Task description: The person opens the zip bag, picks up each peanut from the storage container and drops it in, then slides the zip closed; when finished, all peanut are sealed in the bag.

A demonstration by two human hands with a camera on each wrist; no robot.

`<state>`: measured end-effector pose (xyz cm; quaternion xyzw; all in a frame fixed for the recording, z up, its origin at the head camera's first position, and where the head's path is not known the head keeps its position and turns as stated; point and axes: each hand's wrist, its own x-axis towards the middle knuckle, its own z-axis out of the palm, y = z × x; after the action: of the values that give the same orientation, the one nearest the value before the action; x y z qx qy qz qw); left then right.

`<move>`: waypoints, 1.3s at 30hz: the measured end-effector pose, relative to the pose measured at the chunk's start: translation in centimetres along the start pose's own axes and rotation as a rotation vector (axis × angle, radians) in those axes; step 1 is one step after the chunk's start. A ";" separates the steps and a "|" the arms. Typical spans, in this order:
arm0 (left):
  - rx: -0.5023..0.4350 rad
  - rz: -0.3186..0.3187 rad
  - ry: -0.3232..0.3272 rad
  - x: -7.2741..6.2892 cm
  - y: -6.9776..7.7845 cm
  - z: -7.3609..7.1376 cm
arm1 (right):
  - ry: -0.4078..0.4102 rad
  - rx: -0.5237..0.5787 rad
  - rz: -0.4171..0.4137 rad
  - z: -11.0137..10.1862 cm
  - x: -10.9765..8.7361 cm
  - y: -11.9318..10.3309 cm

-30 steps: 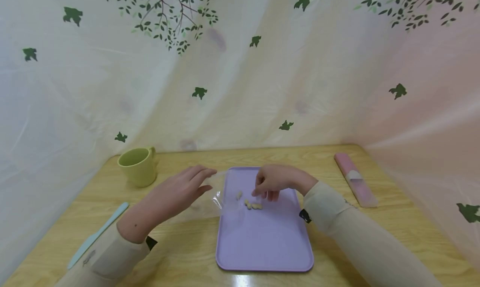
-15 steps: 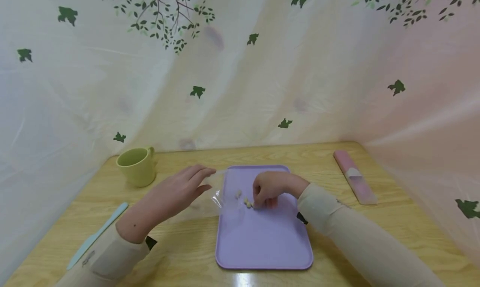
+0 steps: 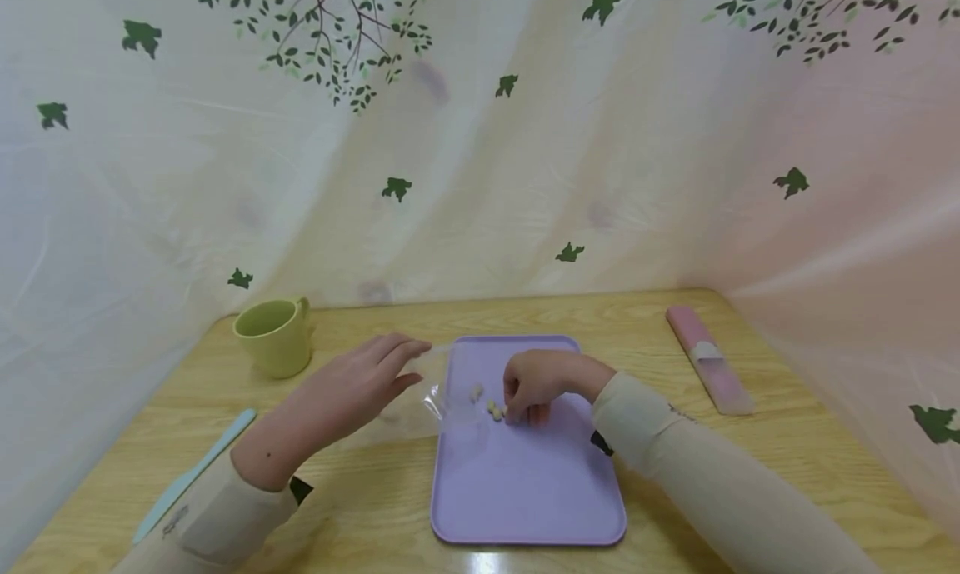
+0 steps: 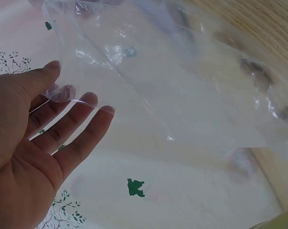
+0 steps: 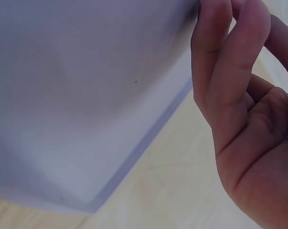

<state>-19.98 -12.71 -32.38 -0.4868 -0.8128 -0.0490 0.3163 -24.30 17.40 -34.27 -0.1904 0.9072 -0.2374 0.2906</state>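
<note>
On the purple tray [image 3: 525, 491] lie several small beige nut-like pieces [image 3: 496, 411]. My right hand [image 3: 538, 382] bends down over them, thumb and forefinger pinching at one of the pieces at the right end of the group; the hand hides most of that piece. In the right wrist view, fingers [image 5: 230, 62] of this hand hang beside the tray's edge. My left hand [image 3: 367, 378] holds a clear plastic bag [image 4: 134, 81] at its edge, thumb and fingers spread along its mouth. The bag reaches over the tray's left side, and a piece shows through it.
A green mug [image 3: 276, 341] stands at the back left of the wooden table [image 3: 375, 499]. A pale blue spatula-like tool [image 3: 191, 474] lies by my left forearm. At the right lies a pink pouch-like case [image 3: 708, 359]. A patterned curtain [image 3: 480, 157] hangs behind the table.
My right hand has come down toward me onto the pieces, its fingertips now covering the right-hand one. The left hand and the bag have stayed in place.
</note>
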 end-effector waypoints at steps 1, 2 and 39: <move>-0.001 -0.001 0.000 0.0 0.0 0.0 | 0.000 0.003 -0.002 -0.1 -0.1 0.1; -0.001 -0.002 -0.002 0.0 0.1 0.0 | 0.000 0.007 -0.006 -0.2 -0.1 0.1; -0.017 -0.029 -0.049 0.2 0.4 -0.3 | -0.023 0.253 -0.212 -2.8 -2.6 -0.5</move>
<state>-19.61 -12.46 -32.11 -0.4787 -0.8268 -0.0483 0.2913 -24.03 19.16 -30.85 -0.2495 0.8416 -0.3766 0.2959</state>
